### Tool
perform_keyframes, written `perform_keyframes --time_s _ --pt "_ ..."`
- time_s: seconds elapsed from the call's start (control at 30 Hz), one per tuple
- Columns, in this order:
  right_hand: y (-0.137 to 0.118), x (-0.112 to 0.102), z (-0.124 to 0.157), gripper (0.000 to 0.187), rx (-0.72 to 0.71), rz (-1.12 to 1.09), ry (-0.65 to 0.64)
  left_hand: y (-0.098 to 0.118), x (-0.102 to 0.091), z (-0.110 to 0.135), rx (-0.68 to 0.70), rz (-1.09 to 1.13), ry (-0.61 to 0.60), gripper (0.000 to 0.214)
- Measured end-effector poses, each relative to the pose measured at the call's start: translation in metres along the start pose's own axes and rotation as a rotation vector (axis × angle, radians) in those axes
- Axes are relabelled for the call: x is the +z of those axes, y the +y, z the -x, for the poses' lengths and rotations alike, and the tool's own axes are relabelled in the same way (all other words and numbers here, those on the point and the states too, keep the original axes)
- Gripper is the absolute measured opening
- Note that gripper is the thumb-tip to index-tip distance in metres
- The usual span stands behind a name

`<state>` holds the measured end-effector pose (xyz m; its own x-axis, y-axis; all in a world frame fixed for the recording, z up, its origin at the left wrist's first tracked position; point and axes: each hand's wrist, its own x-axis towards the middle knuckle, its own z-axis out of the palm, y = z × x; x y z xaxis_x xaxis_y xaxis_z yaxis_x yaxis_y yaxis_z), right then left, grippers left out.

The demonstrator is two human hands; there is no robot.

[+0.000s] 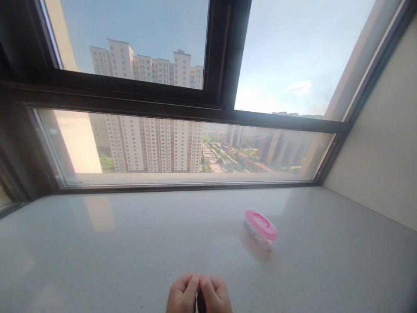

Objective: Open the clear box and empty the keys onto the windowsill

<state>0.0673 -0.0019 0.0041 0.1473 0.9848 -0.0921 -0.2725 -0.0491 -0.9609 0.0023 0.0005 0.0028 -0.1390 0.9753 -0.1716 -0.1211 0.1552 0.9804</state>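
My left hand (183,292) and my right hand (214,293) are at the bottom middle, side by side, with thumbs and curled fingers meeting at the tips. Both are closed. A dark strip shows in the narrow space between them; whether it is an object or shadow I cannot tell. What the fingertips pinch, if anything, is hidden. Farther off to the right, apart from both hands, a small oval box (260,228) rests on the pale sill. It has a pink lid with a darker pink handle and a see-through body with something bluish inside.
The speckled pale windowsill (137,243) spreads around the hands. Behind it rises a window with a dark frame (163,188), tall buildings outside. A light wall (384,143) bounds the sill on the right, and more dark frame stands on the left.
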Motion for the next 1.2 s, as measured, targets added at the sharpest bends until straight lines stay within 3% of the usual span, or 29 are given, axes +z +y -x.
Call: perform_keyframes --time_s 0.1,0.2,0.3,0.33,0.43,0.57,0.67,0.73,0.83,0.9,0.97,1.1,1.2 --pt "-0.016 -0.02 -0.011 0.04 -0.211 0.199 0.118 0.001 0.002 0.001 -0.003 -0.066 -0.065 0.044" --pt "-0.04 -0.063 -0.036 0.036 -0.455 0.488 0.276 -0.001 0.002 0.001 -0.03 -0.087 -0.099 0.045" --pt "-0.057 -0.114 -0.067 0.029 -0.799 0.743 0.59 -0.004 0.003 -0.001 0.006 -0.079 -0.105 0.045" --pt "-0.06 -0.127 -0.075 0.039 -0.861 0.807 0.69 -0.004 0.003 -0.001 0.022 -0.073 -0.104 0.045" --pt "-0.059 -0.147 -0.089 0.068 -0.782 1.017 0.892 -0.005 0.005 -0.004 0.055 -0.057 -0.095 0.046" --pt "-0.052 -0.151 -0.093 0.082 -0.7 1.159 0.929 -0.002 0.008 -0.004 0.091 -0.058 -0.09 0.042" --pt "-0.05 -0.165 -0.102 0.078 -0.685 1.247 0.899 0.003 0.009 -0.002 0.121 -0.071 -0.083 0.038" --pt "-0.05 -0.18 -0.111 0.066 -0.712 1.314 0.801 0.006 0.01 0.0 0.146 -0.082 -0.074 0.035" --pt "-0.051 -0.195 -0.124 0.051 -0.758 1.254 0.632 0.012 0.011 0.001 0.187 -0.109 -0.046 0.036" --pt "-0.05 -0.192 -0.123 0.049 -0.829 1.184 0.557 0.015 0.012 0.003 0.221 -0.132 -0.014 0.037" --pt "-0.047 -0.175 -0.112 0.045 -0.872 1.102 0.477 0.018 0.013 0.007 0.271 -0.149 0.029 0.034" --pt "-0.035 -0.114 -0.064 0.043 -0.786 0.98 0.248 0.025 0.003 0.01 0.398 -0.129 0.132 0.019" --pt "-0.026 -0.071 -0.025 0.046 -0.697 0.861 0.107 0.032 -0.012 0.003 0.416 -0.092 0.23 0.037"
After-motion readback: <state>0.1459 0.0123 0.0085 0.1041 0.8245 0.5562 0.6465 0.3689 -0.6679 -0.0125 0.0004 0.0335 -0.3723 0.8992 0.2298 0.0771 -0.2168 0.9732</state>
